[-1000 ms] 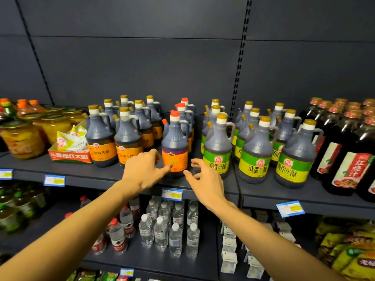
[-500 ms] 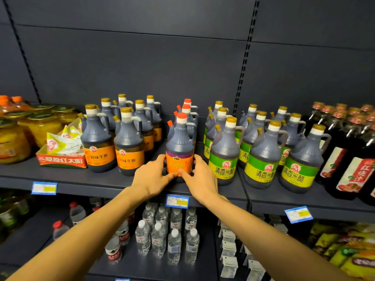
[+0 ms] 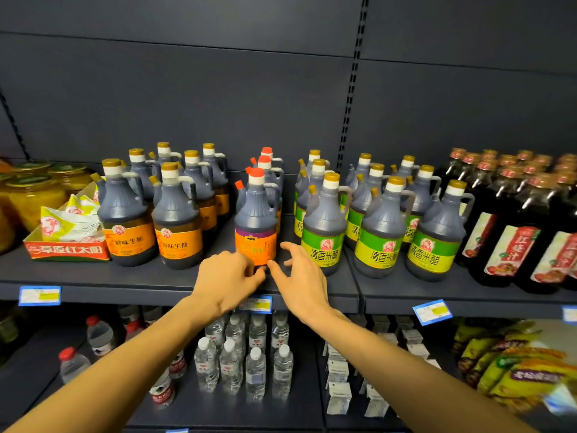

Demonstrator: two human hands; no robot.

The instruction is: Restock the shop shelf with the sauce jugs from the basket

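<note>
A red-capped sauce jug (image 3: 255, 214) with an orange and purple label stands upright at the front of the dark shelf (image 3: 175, 281), heading a short row of red-capped jugs. My left hand (image 3: 229, 278) is low in front of it, with loosely bent fingertips touching the bottom of its label. Just to the right, my right hand (image 3: 301, 276) has its fingers spread, with the thumb tip near the jug's base and the other fingers off it. Neither hand holds anything. The basket is out of view.
Orange-label jugs (image 3: 179, 226) stand to the left and green-label jugs (image 3: 324, 232) close on the right. Dark bottles (image 3: 512, 242) fill the far right. A red carton of packets (image 3: 67, 242) and yellow jars (image 3: 31, 195) sit at the left. Water bottles (image 3: 231, 360) are on the lower shelf.
Both hands cupped the red-capped jug's lower body half a second ago. Now the right hand has opened away from it and the left hand has dropped to its base. The jug stands on the shelf.
</note>
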